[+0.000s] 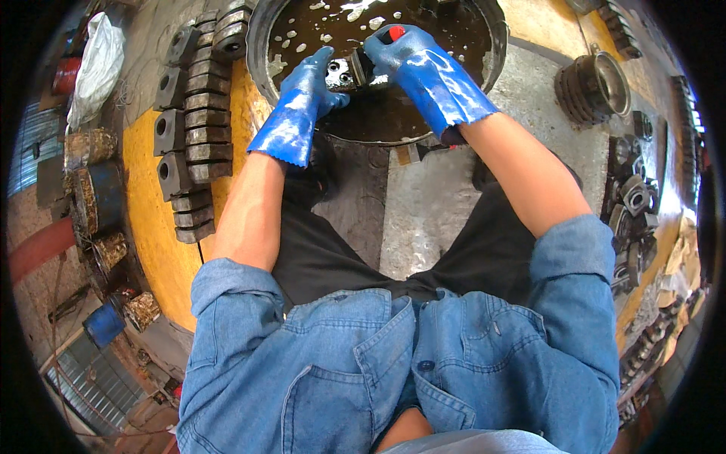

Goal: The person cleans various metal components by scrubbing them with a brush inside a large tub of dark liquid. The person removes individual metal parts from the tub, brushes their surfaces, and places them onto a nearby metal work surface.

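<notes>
My left hand [306, 85], in a blue rubber glove, is closed round a metal block with round holes [339, 74]. It holds the block over a wide round tub [261, 57] of dark brown liquid with patches of foam. In the same kind of glove, my right hand [401, 54] grips a brush with a red handle [396, 32]. The brush's dark end [361, 66] is against or very close to the block's right side; the glove hides much of the brush.
Rows of metal blocks [208, 113] stand left of the tub on yellow-painted floor. A stack of metal rings [594, 88] sits at the right, with a pile of metal parts [634, 200] nearer me. Drums [98, 198] and a white sack [98, 60] lie far left.
</notes>
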{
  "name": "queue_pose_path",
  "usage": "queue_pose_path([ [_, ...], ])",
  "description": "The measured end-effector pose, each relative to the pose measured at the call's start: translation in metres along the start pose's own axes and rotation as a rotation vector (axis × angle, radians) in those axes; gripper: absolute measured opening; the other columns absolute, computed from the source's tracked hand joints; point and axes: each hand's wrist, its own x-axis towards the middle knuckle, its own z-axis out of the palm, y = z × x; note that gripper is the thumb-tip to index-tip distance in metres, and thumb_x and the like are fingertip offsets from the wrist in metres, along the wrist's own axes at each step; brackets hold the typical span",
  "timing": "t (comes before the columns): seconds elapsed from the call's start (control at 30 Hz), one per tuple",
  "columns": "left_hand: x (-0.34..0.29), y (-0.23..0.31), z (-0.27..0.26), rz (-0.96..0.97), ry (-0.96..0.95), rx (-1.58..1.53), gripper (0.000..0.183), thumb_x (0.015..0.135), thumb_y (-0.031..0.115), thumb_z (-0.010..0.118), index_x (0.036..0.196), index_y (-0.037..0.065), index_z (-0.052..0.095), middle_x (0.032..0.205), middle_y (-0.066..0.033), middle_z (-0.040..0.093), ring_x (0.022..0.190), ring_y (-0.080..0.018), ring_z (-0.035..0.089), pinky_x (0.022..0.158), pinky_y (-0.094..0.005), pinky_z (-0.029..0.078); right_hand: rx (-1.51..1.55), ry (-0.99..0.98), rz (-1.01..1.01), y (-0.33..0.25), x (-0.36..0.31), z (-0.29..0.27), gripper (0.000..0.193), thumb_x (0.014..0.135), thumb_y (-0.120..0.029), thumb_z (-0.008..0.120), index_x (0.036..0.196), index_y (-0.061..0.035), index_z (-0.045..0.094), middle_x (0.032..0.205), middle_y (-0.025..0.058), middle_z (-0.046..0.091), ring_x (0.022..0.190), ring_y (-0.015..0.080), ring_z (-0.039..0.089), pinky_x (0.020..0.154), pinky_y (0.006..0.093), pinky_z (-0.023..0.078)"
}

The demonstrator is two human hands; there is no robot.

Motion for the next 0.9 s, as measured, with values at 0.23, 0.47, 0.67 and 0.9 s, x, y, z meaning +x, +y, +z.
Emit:
queue_pose_path([
  [0.23, 0.002, 0.0, 0.005, 0.016, 0.024, -0.045, 0.101, 0.064, 0.011, 0.098, 0.153, 0.004, 0.05, 0.142, -0.0214, 0.064, 0.13, -0.0317, 0.064, 0.111, -0.0394, 0.051, -0.03, -0.133, 0.026, -0.01, -0.037, -0.029, 0.041, 0.093, -0.043, 0.068, 0.111, -0.0081, 0.079, 0.102, 0.0183, 0.078, 0.097, 0.03, 0.075, 0.09, 0.0379, 0.058],
  [0.47, -0.001, -0.015, 0.007, 0.028, 0.049, -0.084, 0.104, 0.064, 0.011, 0.098, 0.155, 0.008, 0.048, 0.142, -0.0188, 0.064, 0.131, -0.0317, 0.063, 0.112, -0.0402, 0.05, 0.004, -0.098, 0.083, 0.043, 0.002, -0.084, 0.032, 0.095, -0.042, 0.071, 0.11, -0.0145, 0.079, 0.091, 0.0065, 0.079, 0.075, 0.0169, 0.074, 0.066, 0.0332, 0.059],
  [0.67, 0.004, -0.004, 0.003, 0.016, -0.005, 0.003, 0.103, 0.066, 0.026, 0.098, 0.154, 0.008, 0.048, 0.145, -0.0204, 0.062, 0.134, -0.0355, 0.061, 0.113, -0.041, 0.049, -0.309, -0.032, -0.063, 0.116, 0.037, -0.056, 0.036, 0.094, -0.038, 0.062, 0.099, -0.0064, 0.077, 0.104, 0.0266, 0.073, 0.094, 0.0452, 0.071, 0.081, 0.0485, 0.058],
  [0.9, 0.001, -0.012, 0.002, -0.002, 0.009, -0.029, 0.104, 0.065, 0.023, 0.097, 0.154, 0.007, 0.048, 0.146, -0.0203, 0.061, 0.134, -0.0347, 0.06, 0.113, -0.0409, 0.049, 0.016, 0.124, -0.09, 0.023, 0.002, -0.067, 0.04, 0.095, -0.048, 0.071, 0.107, -0.0112, 0.078, 0.083, 0.0099, 0.077, 0.075, 0.0195, 0.073, 0.072, 0.0352, 0.058],
])
